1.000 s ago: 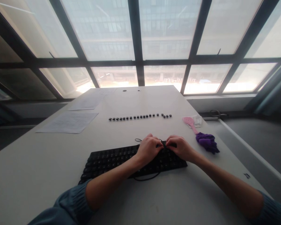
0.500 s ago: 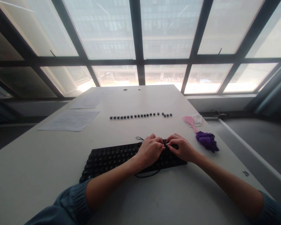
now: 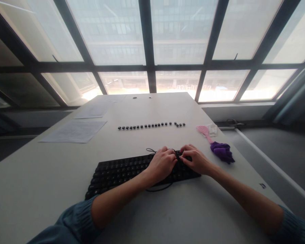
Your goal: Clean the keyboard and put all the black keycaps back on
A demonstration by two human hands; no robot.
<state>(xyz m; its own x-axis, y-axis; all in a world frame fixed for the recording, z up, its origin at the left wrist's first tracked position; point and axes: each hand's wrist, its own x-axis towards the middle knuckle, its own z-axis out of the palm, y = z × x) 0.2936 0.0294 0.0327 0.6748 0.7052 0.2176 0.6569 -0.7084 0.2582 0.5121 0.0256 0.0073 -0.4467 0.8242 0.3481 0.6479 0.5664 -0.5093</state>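
A black keyboard (image 3: 122, 171) lies slightly tilted on the white table, its right part under my hands. My left hand (image 3: 164, 163) rests over the upper right area of the keys, fingers bent and pressed together. Close beside it, my right hand (image 3: 195, 158) is closed too, with thumb and forefinger pinched near the same keys. Whatever is between the fingertips is hidden or too small to name. Beyond the keyboard stretches a row of several small black keycaps (image 3: 153, 125); a few at its right end sit out of line.
On the right are a pink hairbrush (image 3: 203, 129), a crumpled clear wrapper (image 3: 212, 130) and a purple cloth (image 3: 222, 152). Printed sheets of paper (image 3: 73, 131) lie at the left. A black cable (image 3: 160, 189) loops out in front of the keyboard. Large windows stand past the table's far edge.
The whole view shifts slightly to the left. Both hands stay at the same place on the keyboard, with barely any finger movement visible.
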